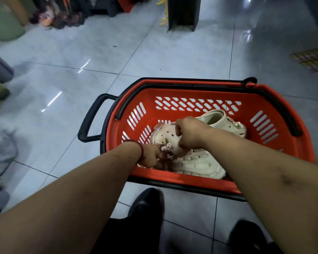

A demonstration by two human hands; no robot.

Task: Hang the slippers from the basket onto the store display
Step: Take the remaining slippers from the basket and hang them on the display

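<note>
Three cream slippers lie in the red basket (283, 110), which stands on the tiled floor (81, 79). The rear slipper (226, 123) sits upright by the far wall. The middle slipper (163, 136), studded with charms, lies top-up. The sole-up slipper (196, 165) rests against the near wall. The right hand (191, 132) has its fingers curled over the middle slipper, clamped on it. The left hand (151, 155) reaches into the near-left corner; blur hides its fingers, so I cannot tell their grip.
</note>
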